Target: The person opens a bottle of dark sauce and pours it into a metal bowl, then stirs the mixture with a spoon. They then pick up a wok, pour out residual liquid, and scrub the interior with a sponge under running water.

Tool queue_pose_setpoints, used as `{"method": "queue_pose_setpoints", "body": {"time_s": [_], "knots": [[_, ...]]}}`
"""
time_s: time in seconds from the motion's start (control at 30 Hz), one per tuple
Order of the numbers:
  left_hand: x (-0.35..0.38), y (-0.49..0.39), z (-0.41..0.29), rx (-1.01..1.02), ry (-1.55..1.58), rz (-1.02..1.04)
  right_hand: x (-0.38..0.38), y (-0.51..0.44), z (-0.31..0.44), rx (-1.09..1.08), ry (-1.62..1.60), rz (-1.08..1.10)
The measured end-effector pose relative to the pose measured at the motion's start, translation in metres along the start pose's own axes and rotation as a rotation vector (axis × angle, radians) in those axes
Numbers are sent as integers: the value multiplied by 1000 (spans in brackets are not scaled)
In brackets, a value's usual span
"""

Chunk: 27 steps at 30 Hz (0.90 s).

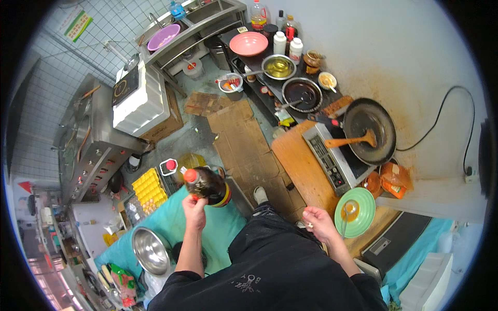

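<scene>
A large plastic bottle of dark liquid with a red cap is held by its red handle in my left hand. It tilts above the teal-covered surface. My right hand hangs in front of my body with its fingers curled. A small pale spot shows at those fingers, and whether they hold anything is unclear. Nearest to it is a green bowl with brown sauce and a metal ladle. Beyond stands an induction cooker bearing a frying pan and an orange spatula.
A steel bowl and yellow egg trays are at the left. Cardboard covers the floor ahead. Bowls of oil and dark sauce stand on the black shelf. A foam box sits beside a steel cooking range.
</scene>
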<state>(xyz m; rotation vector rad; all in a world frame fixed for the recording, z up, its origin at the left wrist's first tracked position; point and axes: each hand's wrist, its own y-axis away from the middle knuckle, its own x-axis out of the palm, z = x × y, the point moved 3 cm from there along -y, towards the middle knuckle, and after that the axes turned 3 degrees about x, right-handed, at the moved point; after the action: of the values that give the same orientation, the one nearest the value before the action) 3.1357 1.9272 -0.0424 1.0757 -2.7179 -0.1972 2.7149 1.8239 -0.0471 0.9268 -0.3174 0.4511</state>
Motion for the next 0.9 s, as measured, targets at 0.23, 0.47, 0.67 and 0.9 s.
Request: {"method": "queue_pose_setpoints", "body": {"time_s": [0.23, 0.47, 0.67, 0.9], "knots": [[-19, -131, -43, 43, -90, 107, 113, -87, 104, -49, 22, -11], [-61, -209, -57, -11, -113, 54, 223, -239, 188, 39, 56, 134], [-85, -267, -72, -77, -53, -161, 316, -432, 255, 113, 65, 215], [-112, -365, -93, -134, -349, -403, 354, -746, 314, 4, 215, 4]]}}
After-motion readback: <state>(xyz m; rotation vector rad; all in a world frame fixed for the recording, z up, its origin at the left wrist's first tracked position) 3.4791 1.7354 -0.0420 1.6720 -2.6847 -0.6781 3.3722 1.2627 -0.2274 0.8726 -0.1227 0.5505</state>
